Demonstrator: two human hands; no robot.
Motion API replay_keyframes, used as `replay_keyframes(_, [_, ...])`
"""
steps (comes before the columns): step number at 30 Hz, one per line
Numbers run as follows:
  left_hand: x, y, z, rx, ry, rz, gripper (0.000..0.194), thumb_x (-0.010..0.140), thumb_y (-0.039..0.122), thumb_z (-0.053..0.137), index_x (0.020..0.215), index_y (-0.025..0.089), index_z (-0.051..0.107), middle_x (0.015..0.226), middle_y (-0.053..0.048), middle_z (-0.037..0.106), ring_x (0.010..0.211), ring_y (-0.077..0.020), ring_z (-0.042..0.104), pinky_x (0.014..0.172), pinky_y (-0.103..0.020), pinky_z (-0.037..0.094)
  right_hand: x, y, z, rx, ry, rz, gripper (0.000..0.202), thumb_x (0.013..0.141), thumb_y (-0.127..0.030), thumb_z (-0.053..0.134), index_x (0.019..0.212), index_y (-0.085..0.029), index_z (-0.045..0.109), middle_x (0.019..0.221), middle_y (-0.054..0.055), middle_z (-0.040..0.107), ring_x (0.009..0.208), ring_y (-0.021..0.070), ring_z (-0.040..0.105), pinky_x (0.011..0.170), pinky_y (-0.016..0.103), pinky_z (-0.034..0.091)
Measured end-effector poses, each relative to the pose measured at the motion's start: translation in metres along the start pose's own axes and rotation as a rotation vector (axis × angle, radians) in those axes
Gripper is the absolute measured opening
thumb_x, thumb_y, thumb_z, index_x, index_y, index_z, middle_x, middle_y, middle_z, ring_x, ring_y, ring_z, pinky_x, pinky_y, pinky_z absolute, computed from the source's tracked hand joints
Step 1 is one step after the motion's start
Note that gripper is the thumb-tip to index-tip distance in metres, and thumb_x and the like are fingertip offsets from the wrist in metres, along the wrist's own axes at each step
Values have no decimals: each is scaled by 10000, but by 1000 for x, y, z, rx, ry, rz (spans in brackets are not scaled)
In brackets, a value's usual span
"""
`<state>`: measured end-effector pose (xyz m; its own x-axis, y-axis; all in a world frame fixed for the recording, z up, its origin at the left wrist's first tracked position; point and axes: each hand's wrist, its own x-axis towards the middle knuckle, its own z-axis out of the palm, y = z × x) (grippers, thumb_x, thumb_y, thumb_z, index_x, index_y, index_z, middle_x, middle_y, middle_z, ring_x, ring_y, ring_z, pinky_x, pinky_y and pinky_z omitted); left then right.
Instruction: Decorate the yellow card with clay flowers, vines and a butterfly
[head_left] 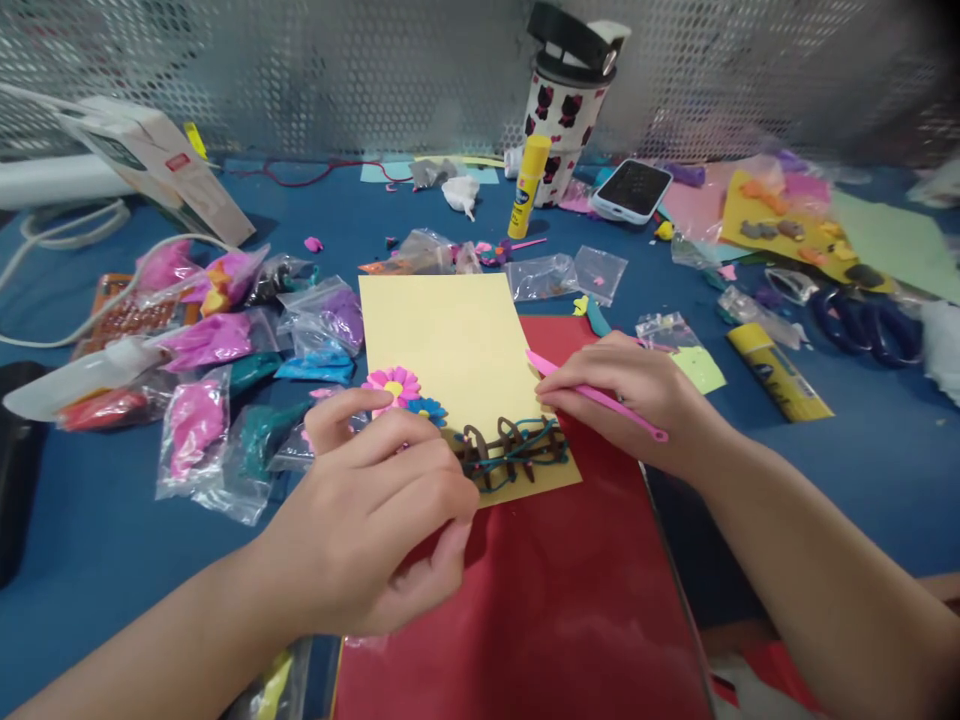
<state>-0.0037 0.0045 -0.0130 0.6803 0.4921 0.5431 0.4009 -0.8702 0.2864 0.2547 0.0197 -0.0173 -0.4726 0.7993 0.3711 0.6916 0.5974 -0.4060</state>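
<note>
A yellow sheet of paper [450, 325] lies on a red folder [555, 600]. On its lower part are a pink clay flower [394, 385], a blue clay flower [429, 410] and a brown clay fence [510, 450] with thin teal strands wound through it. My right hand [634, 395] grips a pink plastic clay tool [600, 397] at the sheet's right edge, its tip pointing up and left. My left hand [397, 500] hovers over the lower left corner, fingers curled and closed; whatever sits between thumb and forefinger is hidden from me.
Bagged coloured clay [199, 425] and a white squeeze bottle [82, 380] crowd the left. Behind the sheet stand a glue stick [529, 187] and a patterned tumbler [566, 110], with a phone [632, 190] nearby. Scissors [862, 320] and another glue stick [780, 372] lie right.
</note>
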Motion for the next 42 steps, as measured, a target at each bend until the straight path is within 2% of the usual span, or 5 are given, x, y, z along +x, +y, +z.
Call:
replay_keyframes(17, [0,-1,-1,15,7,9,130,786,112,537,759,239,534,643,61,648,693,-173,611,913,-448,306,0,20,-2,-145,162,124,98,858,-205,638,788,-228,703,953,34,688,885,185,640,748,312,467])
replay_keyframes(23, [0,-1,1,21,29,-26,116,790,140,533,753,250,525,630,64,640,691,-176,608,917,-446,303,-6,24,-10,-79,140,177,109,856,-265,645,802,-233,734,747,19,589,656,141,551,607,302,443])
replay_keyframes(30, [0,-1,0,30,18,-30,119,803,150,523,751,257,525,633,63,640,693,-182,609,915,-475,297,-5,25,-12,-76,212,208,106,848,-279,637,812,-244,730,1206,65,592,1149,267,561,971,469,447])
replay_keyframes(37, [-1,-1,0,24,16,-26,120,812,147,519,760,255,524,640,56,647,703,-184,602,895,-481,295,-3,13,-16,100,253,189,98,862,-273,642,793,-241,703,825,13,711,797,177,657,765,345,482])
replay_keyframes(42, [0,0,0,20,27,-30,127,813,137,522,748,246,527,639,60,645,695,-178,603,889,-469,310,-2,11,-10,-104,69,139,88,844,-288,682,764,-253,695,768,-26,743,701,146,655,745,339,384])
